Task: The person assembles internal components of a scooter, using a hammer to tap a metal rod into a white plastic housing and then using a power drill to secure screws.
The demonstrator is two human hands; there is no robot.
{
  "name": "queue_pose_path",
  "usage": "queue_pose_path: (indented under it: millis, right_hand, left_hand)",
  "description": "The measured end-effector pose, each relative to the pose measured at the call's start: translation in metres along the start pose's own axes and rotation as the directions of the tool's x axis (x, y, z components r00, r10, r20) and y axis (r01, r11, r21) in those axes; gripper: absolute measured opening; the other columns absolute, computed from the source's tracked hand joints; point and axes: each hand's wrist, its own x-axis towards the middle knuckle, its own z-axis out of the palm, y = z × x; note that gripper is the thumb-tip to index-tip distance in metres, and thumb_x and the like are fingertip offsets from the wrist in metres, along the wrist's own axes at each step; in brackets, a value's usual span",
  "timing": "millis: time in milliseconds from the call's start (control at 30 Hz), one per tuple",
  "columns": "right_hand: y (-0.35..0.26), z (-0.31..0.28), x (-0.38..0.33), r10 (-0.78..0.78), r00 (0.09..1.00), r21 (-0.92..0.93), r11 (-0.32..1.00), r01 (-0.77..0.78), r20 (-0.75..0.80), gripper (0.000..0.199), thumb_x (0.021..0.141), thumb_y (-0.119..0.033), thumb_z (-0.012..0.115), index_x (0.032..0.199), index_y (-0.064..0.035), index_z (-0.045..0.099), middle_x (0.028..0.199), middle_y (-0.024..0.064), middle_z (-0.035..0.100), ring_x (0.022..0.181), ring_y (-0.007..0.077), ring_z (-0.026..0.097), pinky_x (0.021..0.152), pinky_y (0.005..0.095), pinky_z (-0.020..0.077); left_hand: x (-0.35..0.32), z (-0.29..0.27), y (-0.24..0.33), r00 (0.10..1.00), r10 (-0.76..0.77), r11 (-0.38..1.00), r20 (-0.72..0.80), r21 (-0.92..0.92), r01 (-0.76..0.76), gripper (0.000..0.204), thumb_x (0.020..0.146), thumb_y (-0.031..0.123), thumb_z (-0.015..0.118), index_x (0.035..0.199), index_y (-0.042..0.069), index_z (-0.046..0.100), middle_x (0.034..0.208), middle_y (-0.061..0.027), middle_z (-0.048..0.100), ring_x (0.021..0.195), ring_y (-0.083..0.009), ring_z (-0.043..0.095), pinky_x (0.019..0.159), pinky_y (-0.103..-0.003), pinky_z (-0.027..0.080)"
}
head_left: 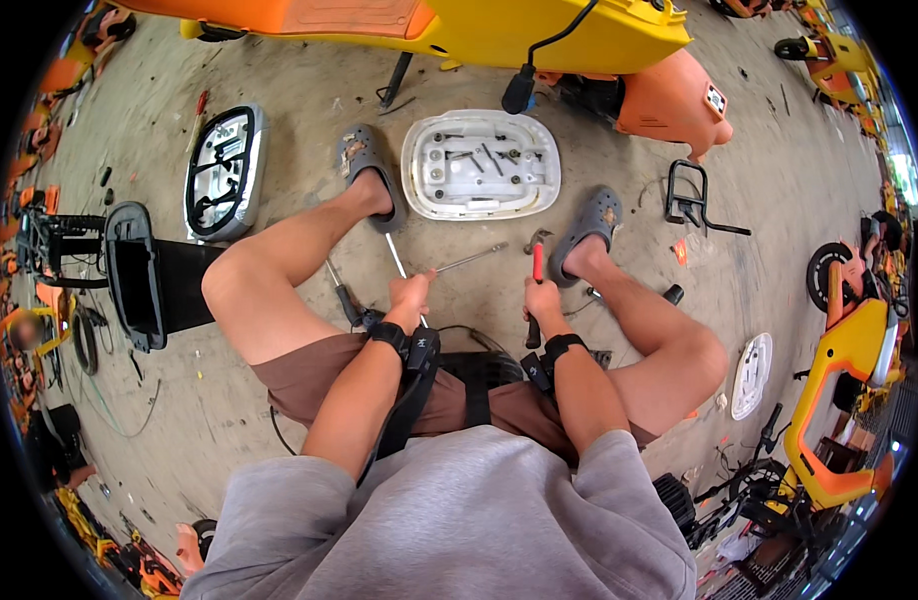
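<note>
Grey T-shirt cloth [459, 515] sits closest, over brown shorts [314, 385]. Ahead, between two grey clogs, I see a white oval tray [416, 195] scattered with small bolts and dark metal bits [493, 158]; left of it, a second shell [259, 140] carries black fittings [215, 165]. Left hand [410, 296]: fingers closed on slim metal tools [396, 255], two shafts jutting past them. Right hand [542, 298]: fingers wrapped round a red-handled hammer [537, 263], head just beyond the fist, black butt below.

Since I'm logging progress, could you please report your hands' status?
Left hand gripping metal rod; right hand gripping red-handled hammer; white shell between shoes, untouched; small parts lying in it.
</note>
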Motion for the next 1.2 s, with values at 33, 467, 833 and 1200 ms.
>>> queue_pose_path:
  millis: [33,467,833,1200]
  right_hand:
    - [-0.005,0.000,-0.004,-0.003,1.000,-0.011,1.000,0.003,0.006,0.035,0.093,-0.027,0.051,0.089,0.0067,0.061,0.060,0.0155,0.060,0.044,0.0247,0.061,0.047,0.0384,0.0499]
    - [0.021,0.043,-0.052,-0.338,0.922,-0.216,0.902,0.374,0.189,0.035,0.098,-0.035,0.047,0.105,-0.0014,0.051,0.076,0.0294,0.061,0.075,0.0514,0.059,0.066,0.0530,0.0453]
    - [0.027,0.040,-0.038,-0.381,0.924,-0.155,0.912,0.380,0.021,0.032,0.097,-0.031,0.050,0.104,0.0000,0.053,0.081,0.0288,0.062,0.082,0.0479,0.061,0.072,0.0548,0.0442]
    - [-0.008,0.028,-0.064,-0.577,0.812,-0.107,0.816,0.569,-0.085,0.028,0.099,-0.029,0.048,0.101,-0.0008,0.048,0.071,0.0259,0.060,0.070,0.0467,0.060,0.058,0.0492,0.0435]
  left_hand:
    - [0.006,-0.002,0.000,0.997,0.002,1.000,-0.073,0.024,0.000,0.034,0.081,0.019,0.076,0.069,0.009,0.046,0.058,0.0034,0.032,0.043,-0.0108,0.025,0.040,-0.030,0.022]
    - [0.081,-0.038,-0.021,0.951,0.169,0.951,-0.259,0.297,-0.088,0.050,0.069,0.034,0.085,0.087,-0.006,0.063,0.078,-0.0131,0.066,0.058,-0.0211,0.062,0.053,-0.036,0.050]
    - [0.099,-0.047,-0.022,0.971,0.189,0.910,-0.144,0.397,-0.118,0.056,0.069,0.033,0.086,0.095,-0.011,0.064,0.088,-0.0180,0.068,0.070,-0.0240,0.065,0.058,-0.038,0.053]
    - [0.101,-0.049,-0.008,0.955,0.247,0.799,-0.162,0.593,-0.106,0.065,0.067,0.038,0.086,0.105,-0.010,0.063,0.102,-0.0223,0.068,0.089,-0.0299,0.068,0.077,-0.040,0.054]
